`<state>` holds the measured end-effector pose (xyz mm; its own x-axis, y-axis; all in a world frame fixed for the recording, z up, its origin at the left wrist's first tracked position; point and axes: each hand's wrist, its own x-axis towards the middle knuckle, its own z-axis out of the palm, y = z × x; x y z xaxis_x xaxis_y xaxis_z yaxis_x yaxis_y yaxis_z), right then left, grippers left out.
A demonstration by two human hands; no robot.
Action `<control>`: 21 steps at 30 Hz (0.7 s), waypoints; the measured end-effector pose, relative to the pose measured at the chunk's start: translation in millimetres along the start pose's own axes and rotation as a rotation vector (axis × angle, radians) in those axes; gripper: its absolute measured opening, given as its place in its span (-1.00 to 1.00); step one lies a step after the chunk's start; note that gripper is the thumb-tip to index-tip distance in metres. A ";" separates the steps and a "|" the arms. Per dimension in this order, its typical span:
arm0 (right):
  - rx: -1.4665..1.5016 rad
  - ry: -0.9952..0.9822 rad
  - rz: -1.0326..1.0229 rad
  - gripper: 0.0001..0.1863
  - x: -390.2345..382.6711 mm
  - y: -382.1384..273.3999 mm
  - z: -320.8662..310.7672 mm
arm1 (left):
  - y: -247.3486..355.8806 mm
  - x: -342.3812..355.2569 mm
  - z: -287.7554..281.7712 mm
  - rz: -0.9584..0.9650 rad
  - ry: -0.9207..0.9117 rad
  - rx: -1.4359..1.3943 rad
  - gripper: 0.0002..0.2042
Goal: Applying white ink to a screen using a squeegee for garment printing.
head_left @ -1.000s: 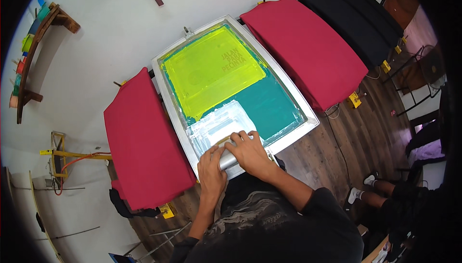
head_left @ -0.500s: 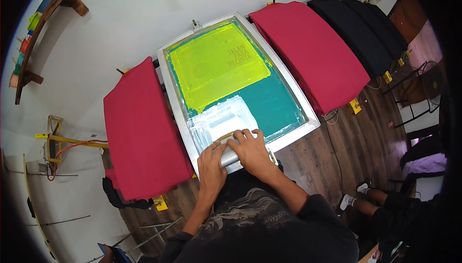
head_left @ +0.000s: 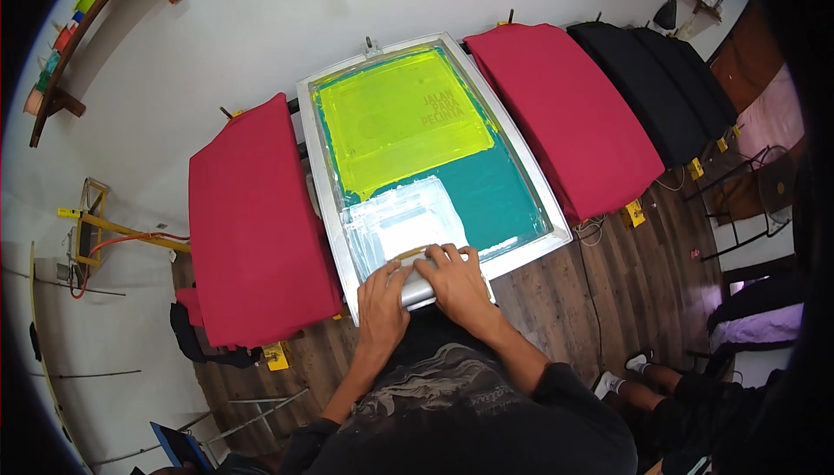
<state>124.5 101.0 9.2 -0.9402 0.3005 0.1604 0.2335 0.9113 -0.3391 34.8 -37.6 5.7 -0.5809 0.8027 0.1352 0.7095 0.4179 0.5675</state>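
A screen-printing frame [head_left: 549,242] with a whitish rim stretches away in front of me. Its far part carries a yellow-green ink area [head_left: 382,128] with faint lettering, its near right a teal area [head_left: 491,206], its near left a patch of white ink [head_left: 404,219]. At the near end, a squeegee with a silvery metal handle [head_left: 419,292] lies across the screen. My left hand [head_left: 380,303] is closed on its left part, and my right hand [head_left: 454,284] grips its right part, fingers over the top. The squeegee's blade is hidden.
Red cloth-covered boards stand left [head_left: 256,232] and right [head_left: 569,119] of the frame, black ones [head_left: 630,89] beyond. A yellow bracket arm [head_left: 130,234] with an orange hose is at the left wall. A person's legs [head_left: 643,392] show at lower right. A wooden shelf [head_left: 95,36] hangs upper left.
My view has tilted and turned slightly, so the whole scene sits a little differently. Both hands stay on the squeegee at the frame's near end.
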 end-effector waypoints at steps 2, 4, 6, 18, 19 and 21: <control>-0.013 0.015 0.006 -0.60 1.2 2.2 6.2 | -4.6 2.4 6.8 -0.004 0.012 0.014 -0.37; -0.023 0.065 0.000 -0.66 -2.5 5.6 20.8 | -13.4 0.6 16.9 0.006 0.014 0.026 -0.37; 0.011 0.043 -0.001 -0.68 -10.4 5.6 25.1 | -11.2 -5.3 20.0 -0.003 -0.020 0.001 -0.37; -0.008 0.036 -0.023 -0.71 -8.8 6.4 15.9 | -3.9 -5.5 15.0 -0.041 -0.037 0.029 -0.35; 0.003 0.032 -0.021 -0.72 -11.0 8.0 20.7 | -5.4 -6.7 17.0 -0.061 -0.073 0.029 -0.35; 0.025 -0.031 -0.019 -0.72 -11.1 7.3 12.1 | -2.0 -7.3 9.2 -0.074 -0.127 0.016 -0.35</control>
<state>133.6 101.0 -6.3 -0.9519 0.2735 0.1381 0.2093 0.9096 -0.3588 41.3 -40.4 -3.9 -0.5774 0.8164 -0.0114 0.6732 0.4840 0.5591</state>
